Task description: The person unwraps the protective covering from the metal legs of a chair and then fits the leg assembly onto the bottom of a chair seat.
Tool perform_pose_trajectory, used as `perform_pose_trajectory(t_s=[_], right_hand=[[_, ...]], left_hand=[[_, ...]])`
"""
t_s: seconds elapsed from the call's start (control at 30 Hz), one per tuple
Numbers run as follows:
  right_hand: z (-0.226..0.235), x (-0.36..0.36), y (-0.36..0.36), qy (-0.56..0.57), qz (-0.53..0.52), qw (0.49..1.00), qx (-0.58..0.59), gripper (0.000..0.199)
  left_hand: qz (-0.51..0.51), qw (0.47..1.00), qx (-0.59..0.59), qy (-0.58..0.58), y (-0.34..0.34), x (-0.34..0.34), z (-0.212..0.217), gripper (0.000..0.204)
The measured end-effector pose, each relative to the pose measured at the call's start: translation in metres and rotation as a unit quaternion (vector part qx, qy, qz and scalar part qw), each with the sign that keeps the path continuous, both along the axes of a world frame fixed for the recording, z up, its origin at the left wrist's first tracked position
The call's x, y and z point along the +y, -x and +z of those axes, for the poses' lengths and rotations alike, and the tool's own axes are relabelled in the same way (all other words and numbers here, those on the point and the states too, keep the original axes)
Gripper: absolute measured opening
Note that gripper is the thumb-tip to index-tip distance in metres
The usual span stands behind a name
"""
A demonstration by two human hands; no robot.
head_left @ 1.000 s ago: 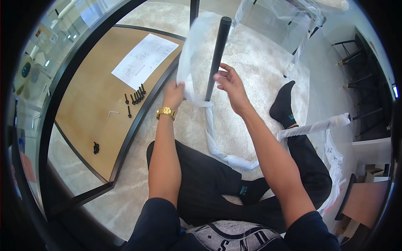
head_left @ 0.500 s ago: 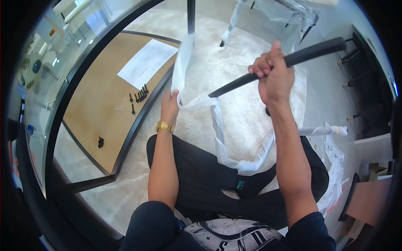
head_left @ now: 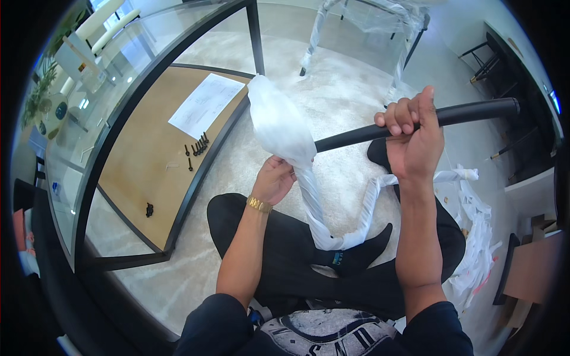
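A black metal leg frame, bent at its corners, lies across my lap. My right hand (head_left: 414, 136) is wrapped round its bare black bar (head_left: 350, 137), thumb raised. White foam wrapping (head_left: 312, 196) still covers the frame's lower bends, and its far end sticks out beyond my right forearm. A loose white wrapping strip (head_left: 279, 115) billows up where the bare bar meets the wrapped part. Just below it my left hand (head_left: 276, 179), with a gold watch at the wrist, is closed on the strip; its fingertips are partly hidden by the wrapping.
At left, a black-framed glass table (head_left: 157, 59) stands over a brown panel (head_left: 142, 142) bearing a paper sheet (head_left: 206, 107), black bolts (head_left: 199, 143), and hex keys (head_left: 172, 166). Peeled wrapping (head_left: 469, 219) is heaped at right. Another wrapped frame (head_left: 314, 38) stands on the rug ahead.
My left hand has moved right and down to the wrapped bend, and the strip now billows above it. My right hand and the bar have shifted right, the bar lying flatter.
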State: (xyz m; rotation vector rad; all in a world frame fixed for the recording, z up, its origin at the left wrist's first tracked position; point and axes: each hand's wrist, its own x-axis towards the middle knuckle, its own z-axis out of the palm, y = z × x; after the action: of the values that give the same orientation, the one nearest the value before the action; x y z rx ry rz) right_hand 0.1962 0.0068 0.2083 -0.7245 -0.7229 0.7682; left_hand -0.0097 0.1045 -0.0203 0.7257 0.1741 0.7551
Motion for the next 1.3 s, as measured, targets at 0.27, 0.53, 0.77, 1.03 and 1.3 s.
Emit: perform_pose_trajectory(t_s=[0.27,0.53,0.77,1.03,1.3], right_hand=[[-0.017,0.008,-0.002,-0.06,0.057,0.996,-0.036,0.049],[-0.021,0.027,-0.002,-0.069,0.056,0.99,-0.111,0.051],[-0.025,0.032,0.001,-0.064,0.068,0.992,-0.081,0.053],[-0.041,0.035,0.031,-0.011,0.07,0.987,-0.146,0.048],[-0.044,0.045,0.039,0.06,0.037,0.976,-0.208,0.043]], left_hand=[[0.282,0.953,0.109,0.001,-0.02,-0.033,0.006,0.027],[0.379,0.92,0.096,-0.025,-0.009,-0.042,0.007,0.008],[0.263,0.965,0.017,0.006,-0.001,-0.043,0.029,0.025],[0.206,0.889,0.371,-0.172,0.015,-0.018,0.037,0.029],[0.342,0.882,0.3,-0.123,0.017,-0.063,0.028,0.035]])
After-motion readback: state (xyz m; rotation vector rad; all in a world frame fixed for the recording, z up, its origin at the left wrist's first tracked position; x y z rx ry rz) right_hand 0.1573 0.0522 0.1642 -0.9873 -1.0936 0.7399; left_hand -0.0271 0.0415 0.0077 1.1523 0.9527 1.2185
